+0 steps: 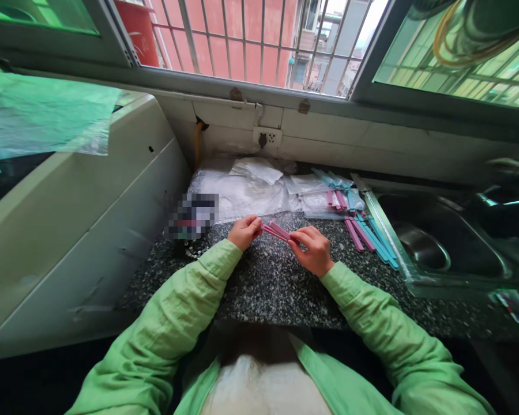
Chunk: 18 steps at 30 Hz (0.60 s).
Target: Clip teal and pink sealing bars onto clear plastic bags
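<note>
Specimen: a slim pink piece, held just above the dark speckled countertop, in front of my body, between my two hands. Colour: a dusty, slightly mauve pink, paler along the edges. Form: long and narrow, straight-sided. It shows as a broader flat strip on the upper side and a thinner strip along the lower side, with a fine gap between them; I cannot tell whether the two are joined under my fingers. It slopes down gently from left to right. Surface appears smooth; finer detail too small to read.

Hands: my left hand is pinched on the left end, fingers curled in. My right hand grips the right end between thumb and fingertips. Both ends are partly covered.

Comparison pieces: to the right, beside the sink, pink strips of similar colour lie slanted on the counter, roughly parallel, with light-blue strips alongside them. Behind these, more pink and blue strips rest on clear plastic packets. Crumpled clear plastic sheeting spreads beyond my left hand, towards the wall.
</note>
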Available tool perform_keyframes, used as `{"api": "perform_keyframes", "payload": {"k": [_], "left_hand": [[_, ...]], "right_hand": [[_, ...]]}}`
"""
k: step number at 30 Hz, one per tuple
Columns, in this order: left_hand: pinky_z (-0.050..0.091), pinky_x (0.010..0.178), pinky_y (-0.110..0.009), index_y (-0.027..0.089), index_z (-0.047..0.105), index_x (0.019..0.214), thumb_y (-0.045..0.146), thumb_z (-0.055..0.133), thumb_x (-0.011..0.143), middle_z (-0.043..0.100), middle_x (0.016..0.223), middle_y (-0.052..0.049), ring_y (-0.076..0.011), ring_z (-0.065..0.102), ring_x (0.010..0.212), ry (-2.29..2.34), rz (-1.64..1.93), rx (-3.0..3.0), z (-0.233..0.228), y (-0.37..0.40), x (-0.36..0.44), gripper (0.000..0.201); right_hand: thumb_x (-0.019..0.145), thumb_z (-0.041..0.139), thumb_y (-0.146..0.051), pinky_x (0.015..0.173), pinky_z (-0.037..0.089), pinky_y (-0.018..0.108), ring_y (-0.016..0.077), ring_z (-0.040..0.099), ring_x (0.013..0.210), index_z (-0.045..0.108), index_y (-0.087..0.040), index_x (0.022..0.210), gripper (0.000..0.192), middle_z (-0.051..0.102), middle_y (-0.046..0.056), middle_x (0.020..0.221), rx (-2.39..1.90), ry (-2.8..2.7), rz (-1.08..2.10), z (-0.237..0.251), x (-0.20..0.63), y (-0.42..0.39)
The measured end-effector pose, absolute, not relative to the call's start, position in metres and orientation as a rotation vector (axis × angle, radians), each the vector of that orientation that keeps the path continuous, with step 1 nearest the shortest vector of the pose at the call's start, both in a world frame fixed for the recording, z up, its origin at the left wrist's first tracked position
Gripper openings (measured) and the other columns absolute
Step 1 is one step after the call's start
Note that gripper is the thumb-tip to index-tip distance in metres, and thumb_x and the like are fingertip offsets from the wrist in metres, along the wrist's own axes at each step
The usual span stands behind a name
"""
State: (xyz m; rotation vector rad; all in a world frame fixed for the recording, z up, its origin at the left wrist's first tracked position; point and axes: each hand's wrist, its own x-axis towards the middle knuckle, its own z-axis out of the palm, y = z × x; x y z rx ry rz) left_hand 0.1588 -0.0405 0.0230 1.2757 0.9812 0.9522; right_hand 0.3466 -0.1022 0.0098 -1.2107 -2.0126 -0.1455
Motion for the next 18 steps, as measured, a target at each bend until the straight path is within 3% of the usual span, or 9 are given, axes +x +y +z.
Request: {"api": "perform_keyframes", "payload": {"k": [18], "left_hand": [[0.022, 0.036, -0.019, 0.017, 0.042, 0.049, 0.044, 0.056, 0.067, 0.040, 0.039, 0.005, -0.0041, 0.032, 0.035, 0.996, 0.938, 1.295, 0.0167, -0.0392, 0.1608, 0.036]], "right_hand": [[0.082, 0.049, -0.029, 0.066, 0.041, 0.027, 0.0151, 0.052, 0.071, 0.063, -0.021, 0.082, 0.015, 0.062, 0.003, 0.074, -1.291, -2.137, -0.245, 0.0042, 0.3443, -0.1010]]}}
